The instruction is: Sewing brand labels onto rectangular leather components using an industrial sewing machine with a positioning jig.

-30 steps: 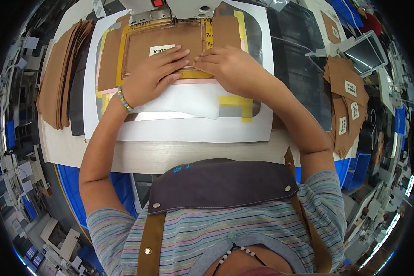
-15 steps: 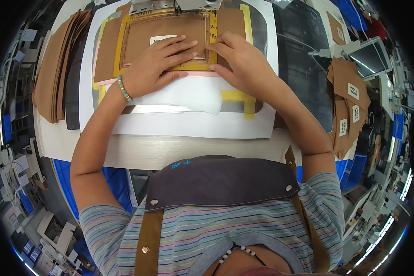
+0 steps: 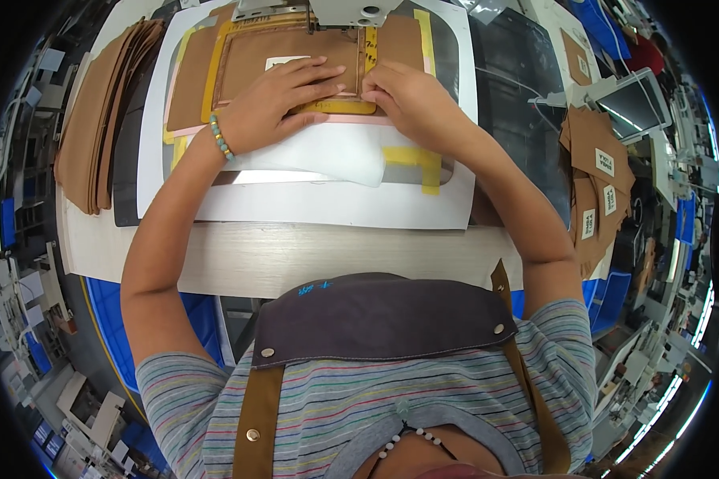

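A yellow template frame [image 3: 287, 107] lies over a brown panel [image 3: 244, 68] with a small white label [image 3: 284, 61] on it. My left hand [image 3: 284, 108] rests flat on the panel and the frame's near side, fingers stretched out. It partly covers the label. At the frame's near right corner, my right hand [image 3: 415, 108] has its fingers curled and thumb bent in against the frame's edge. The sewing machine head [image 3: 351, 11] stands over the frame's far side. A folded white sheet [image 3: 319, 156] lies just below my hands.
A stack of brown panels [image 3: 96, 112] stands at the left table edge. Brown pieces with white labels [image 3: 599, 176] pile up at the right, near a small screen [image 3: 633, 104]. White board [image 3: 319, 209] and yellow tape [image 3: 430, 172] lie under the work.
The yellow frame and panel have shifted slightly away from me and to the right under the machine head. My right thumb has drawn in toward the curled fingers.
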Tool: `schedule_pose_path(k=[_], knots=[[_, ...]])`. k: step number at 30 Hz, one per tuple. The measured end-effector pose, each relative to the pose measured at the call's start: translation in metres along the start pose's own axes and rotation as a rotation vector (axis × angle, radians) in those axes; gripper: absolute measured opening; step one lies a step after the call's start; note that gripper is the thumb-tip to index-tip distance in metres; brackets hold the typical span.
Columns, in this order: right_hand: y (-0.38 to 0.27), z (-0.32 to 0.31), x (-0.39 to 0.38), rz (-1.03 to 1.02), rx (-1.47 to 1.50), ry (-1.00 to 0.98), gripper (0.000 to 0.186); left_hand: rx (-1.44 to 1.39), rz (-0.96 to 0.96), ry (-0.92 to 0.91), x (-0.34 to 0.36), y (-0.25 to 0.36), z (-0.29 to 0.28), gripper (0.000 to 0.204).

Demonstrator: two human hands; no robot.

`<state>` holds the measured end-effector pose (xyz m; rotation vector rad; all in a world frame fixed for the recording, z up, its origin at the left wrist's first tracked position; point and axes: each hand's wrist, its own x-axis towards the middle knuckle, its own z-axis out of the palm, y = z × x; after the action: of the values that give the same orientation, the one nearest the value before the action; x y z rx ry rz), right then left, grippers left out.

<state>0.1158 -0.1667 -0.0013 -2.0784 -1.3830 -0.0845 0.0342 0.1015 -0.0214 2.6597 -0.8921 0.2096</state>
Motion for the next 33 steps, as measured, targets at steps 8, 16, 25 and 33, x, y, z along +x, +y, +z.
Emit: schedule_pose_path(k=[8, 16, 25, 33], knots=[[0.003, -0.071, -0.020, 0.154, 0.506, -0.502, 0.011, -0.009, -0.002, 0.033, 0.016, -0.022, 0.001, 0.045], [0.010, -0.103, -0.053, 0.234, 0.595, -0.508, 0.014, 0.067, 0.008, 0.031, 0.033, -0.040, -0.003, 0.044], [0.006, -0.127, -0.082, 0.304, 0.623, -0.407, 0.012, -0.037, -0.180, 0.008, 0.042, -0.047, 0.001, 0.039], [0.007, -0.223, -0.163, 0.214, 0.776, 0.142, 0.012, -0.154, -0.173, 0.167, 0.021, -0.061, -0.007, 0.033]])
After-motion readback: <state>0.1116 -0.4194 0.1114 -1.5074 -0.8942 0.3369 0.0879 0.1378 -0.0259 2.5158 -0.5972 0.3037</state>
